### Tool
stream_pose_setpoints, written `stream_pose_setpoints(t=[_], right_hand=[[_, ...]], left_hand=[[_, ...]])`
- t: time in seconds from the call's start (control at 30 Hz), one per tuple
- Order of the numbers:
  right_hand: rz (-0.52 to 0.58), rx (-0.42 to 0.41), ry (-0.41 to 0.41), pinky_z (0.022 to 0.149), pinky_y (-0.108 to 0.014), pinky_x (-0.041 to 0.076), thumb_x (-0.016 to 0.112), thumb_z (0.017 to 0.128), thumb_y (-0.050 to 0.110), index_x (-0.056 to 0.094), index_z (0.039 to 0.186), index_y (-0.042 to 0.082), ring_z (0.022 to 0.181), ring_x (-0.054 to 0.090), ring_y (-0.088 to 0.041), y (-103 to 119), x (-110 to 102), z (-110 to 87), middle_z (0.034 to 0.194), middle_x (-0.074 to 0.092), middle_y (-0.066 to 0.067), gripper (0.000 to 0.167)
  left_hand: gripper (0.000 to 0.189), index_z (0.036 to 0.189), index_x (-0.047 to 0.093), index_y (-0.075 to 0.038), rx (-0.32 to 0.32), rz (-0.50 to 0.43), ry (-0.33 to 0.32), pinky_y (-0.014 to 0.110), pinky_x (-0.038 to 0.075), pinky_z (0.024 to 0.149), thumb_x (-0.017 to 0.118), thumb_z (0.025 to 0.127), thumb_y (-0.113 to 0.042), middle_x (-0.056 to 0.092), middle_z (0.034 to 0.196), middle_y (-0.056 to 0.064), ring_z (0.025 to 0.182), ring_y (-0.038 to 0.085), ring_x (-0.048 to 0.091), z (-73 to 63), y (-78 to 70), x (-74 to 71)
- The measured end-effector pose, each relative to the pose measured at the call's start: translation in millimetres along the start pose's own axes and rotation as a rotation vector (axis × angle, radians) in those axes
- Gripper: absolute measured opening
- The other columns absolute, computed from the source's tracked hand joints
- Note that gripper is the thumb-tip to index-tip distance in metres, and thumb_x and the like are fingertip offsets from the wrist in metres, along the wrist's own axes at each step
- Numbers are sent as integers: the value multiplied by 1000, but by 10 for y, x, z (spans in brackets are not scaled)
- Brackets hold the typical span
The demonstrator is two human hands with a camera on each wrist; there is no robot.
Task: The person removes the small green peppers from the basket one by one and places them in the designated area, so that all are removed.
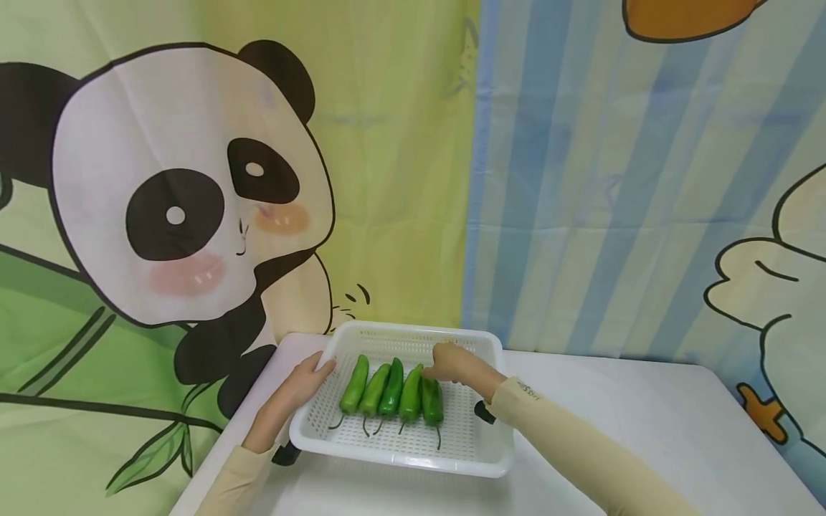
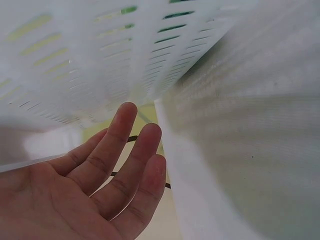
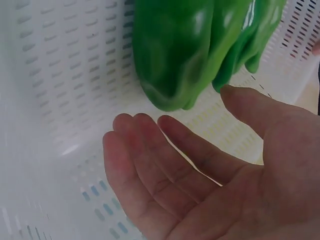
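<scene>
Several long green peppers [image 1: 392, 390] lie side by side in a white plastic basket [image 1: 403, 462], stems toward the person. My right hand [image 1: 461, 365] is over the basket, at the tip end of the rightmost pepper [image 1: 433, 405]. In the right wrist view its fingers [image 3: 150, 165] are loosely bent and apart from the thumb, just below a pepper's blunt tip [image 3: 167, 95], with nothing between them. On the basket's left side, my left hand [image 1: 303, 383] hooks its thumb over the rim. Its other fingers [image 2: 120, 175] extend along the outside, under the slotted wall [image 2: 110, 60].
The basket stands on a white-covered table [image 1: 613, 408]. Behind it hangs a curtain [image 1: 400, 179] with a cartoon panda and blue stripes, close to the table's back edge. A dark wrist device [image 1: 286, 454] sits by the left cuff, outside the basket.
</scene>
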State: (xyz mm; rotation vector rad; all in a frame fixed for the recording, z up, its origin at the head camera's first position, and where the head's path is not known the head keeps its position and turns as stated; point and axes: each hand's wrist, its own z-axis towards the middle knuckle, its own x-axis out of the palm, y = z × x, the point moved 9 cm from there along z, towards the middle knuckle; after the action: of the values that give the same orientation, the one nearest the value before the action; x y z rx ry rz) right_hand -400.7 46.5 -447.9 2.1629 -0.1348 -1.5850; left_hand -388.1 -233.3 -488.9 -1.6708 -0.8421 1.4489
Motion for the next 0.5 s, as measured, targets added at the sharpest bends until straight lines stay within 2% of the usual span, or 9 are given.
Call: stream_pose_setpoints(t=[0.17, 0.33, 0.4, 0.5], right_hand=[[-16, 15, -17, 53, -31, 53, 72, 93, 33, 60, 90, 6, 73, 67, -26, -15, 115, 11, 78, 59, -5, 30], [-90, 47, -43, 63, -32, 51, 74, 90, 38, 62, 88, 9, 72, 59, -19, -34, 180, 19, 81, 62, -4, 31], [-121, 66, -49, 62, -32, 50, 73, 90, 40, 62, 86, 10, 69, 55, -17, -37, 192, 13, 81, 63, -4, 32], [-120, 101, -42, 55, -31, 53, 72, 90, 40, 62, 86, 10, 64, 59, -19, -46, 203, 6, 83, 64, -6, 32]], left_hand=[[54, 150, 38, -5, -3, -6, 5, 40, 64, 59, 44, 108, -38, 68, 118, 27, 78, 28, 75, -9, -4, 6], [53, 150, 39, -4, -2, -7, 7, 40, 64, 59, 44, 108, -37, 68, 116, 26, 78, 28, 75, -14, -11, 8], [53, 150, 39, -4, -1, -8, 9, 40, 64, 59, 43, 108, -37, 68, 117, 26, 78, 28, 75, -14, -16, 11], [54, 151, 37, -5, -1, -6, 10, 40, 64, 59, 43, 108, -37, 67, 119, 27, 78, 28, 75, -12, -17, 13]])
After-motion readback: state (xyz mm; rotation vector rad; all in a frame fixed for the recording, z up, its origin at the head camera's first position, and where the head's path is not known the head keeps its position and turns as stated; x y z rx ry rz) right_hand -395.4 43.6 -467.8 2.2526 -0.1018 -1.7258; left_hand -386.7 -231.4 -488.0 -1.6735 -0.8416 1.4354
